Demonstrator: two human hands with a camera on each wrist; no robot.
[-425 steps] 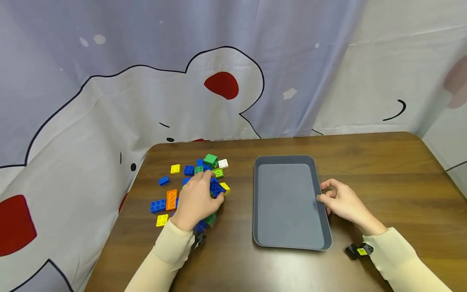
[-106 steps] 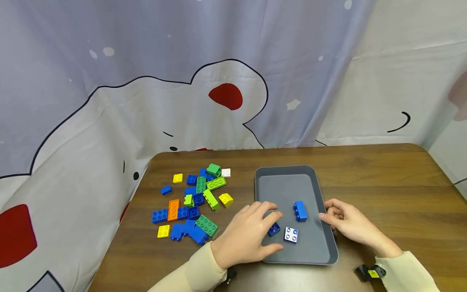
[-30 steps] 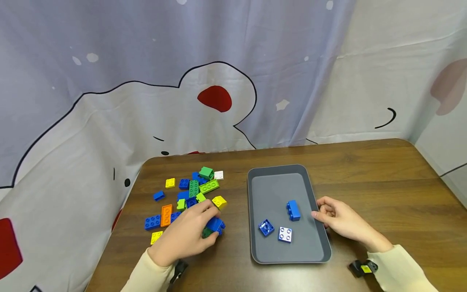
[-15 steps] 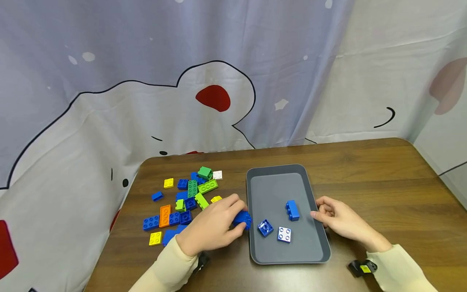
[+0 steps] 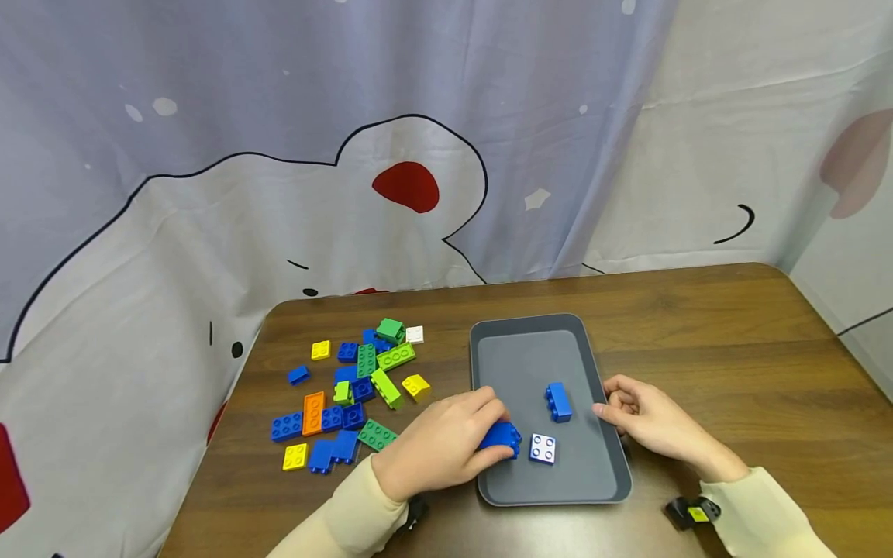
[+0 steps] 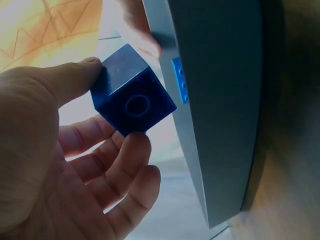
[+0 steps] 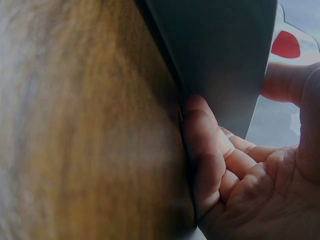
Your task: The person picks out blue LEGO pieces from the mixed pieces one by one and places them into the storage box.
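My left hand (image 5: 439,446) pinches a blue toy brick (image 5: 499,439) between thumb and fingers, over the left side of the grey tray (image 5: 533,356). In the left wrist view the brick (image 6: 131,92) is tilted, its hollow underside with a round tube showing, beside the tray wall (image 6: 220,110). Inside the tray lie a blue brick (image 5: 558,402) on its side and a white-topped brick (image 5: 543,449). My right hand (image 5: 649,418) grips the tray's right edge, thumb over the rim and curled fingers against the outer wall (image 7: 225,60).
Left of the tray, loose bricks spread over the wooden table (image 5: 711,349), among them an orange brick (image 5: 314,413), a dark green brick (image 5: 377,435), a yellow brick (image 5: 416,387) and a white brick (image 5: 415,335). A printed curtain (image 5: 279,225) hangs behind the table.
My left hand has taken a blue brick from the pile and carried it right, over the tray. The small dark blue brick in the tray is now hidden. My right hand stays at the rim.
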